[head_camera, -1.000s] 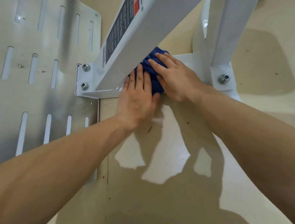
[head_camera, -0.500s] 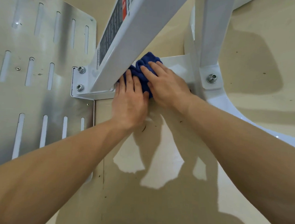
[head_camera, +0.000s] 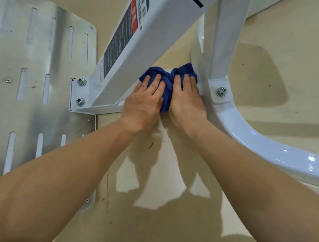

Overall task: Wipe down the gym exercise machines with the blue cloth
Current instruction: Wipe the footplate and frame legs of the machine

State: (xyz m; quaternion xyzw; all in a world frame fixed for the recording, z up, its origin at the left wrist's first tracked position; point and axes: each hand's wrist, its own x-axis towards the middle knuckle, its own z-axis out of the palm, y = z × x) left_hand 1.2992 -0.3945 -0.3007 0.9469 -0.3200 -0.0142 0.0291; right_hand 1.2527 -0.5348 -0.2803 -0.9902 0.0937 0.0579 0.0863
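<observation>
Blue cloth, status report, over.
Both flat: left hand, right hand, pressing blue cloth. Cloth bunched between slanted beam and upright post. Nothing blocking.

This is a gym, seen close to the floor. A white steel machine frame [head_camera: 149, 52] slants up toward 12 o'clock, carrying a printed warning label [head_camera: 126, 33] and fixed down with hex bolts [head_camera: 81, 82]. A slotted metal footplate [head_camera: 38, 79] lies at 9 o'clock. A glossy curved base tube [head_camera: 255, 136] sweeps toward 3 o'clock over smooth beige flooring [head_camera: 168, 231].

Two hands: one left hand [head_camera: 143, 105], one right hand [head_camera: 187, 103]. One blue cloth [head_camera: 167, 79]. Three bolts [head_camera: 81, 81]. One shiny metal plate [head_camera: 39, 60].
</observation>
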